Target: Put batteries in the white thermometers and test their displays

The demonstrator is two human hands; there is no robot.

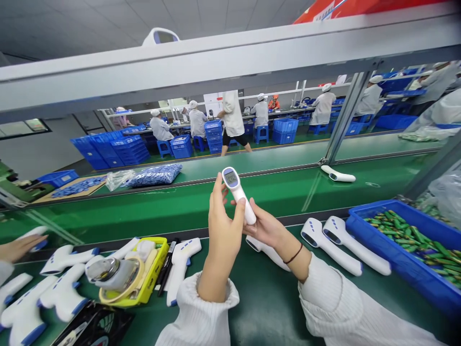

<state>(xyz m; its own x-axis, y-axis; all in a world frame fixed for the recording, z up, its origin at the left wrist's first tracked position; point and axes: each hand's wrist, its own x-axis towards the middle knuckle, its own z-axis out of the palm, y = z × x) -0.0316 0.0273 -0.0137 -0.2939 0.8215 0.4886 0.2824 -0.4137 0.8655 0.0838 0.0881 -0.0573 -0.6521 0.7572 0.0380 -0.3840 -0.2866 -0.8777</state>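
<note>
Both my hands hold a white infrared thermometer (236, 192) upright above the green conveyor belt (230, 307). Its small lit display faces me. My left hand (225, 226) wraps the neck from the near side, and my right hand (264, 228) pinches the lower handle. Just under my right wrist lies another white thermometer (266, 252). Two more (331, 245) rest side by side to my right. To my left, one (182, 266) lies next to a yellow tray (153, 274) holding a tape roll (118, 274).
A blue crate (392, 245) of green cylinders stands at right. Several white thermometers lie at left, where a co-worker's hand (25, 245) touches one. Beyond a grey overhead beam (180, 72) runs a second belt, with workers in white and stacked blue crates behind it.
</note>
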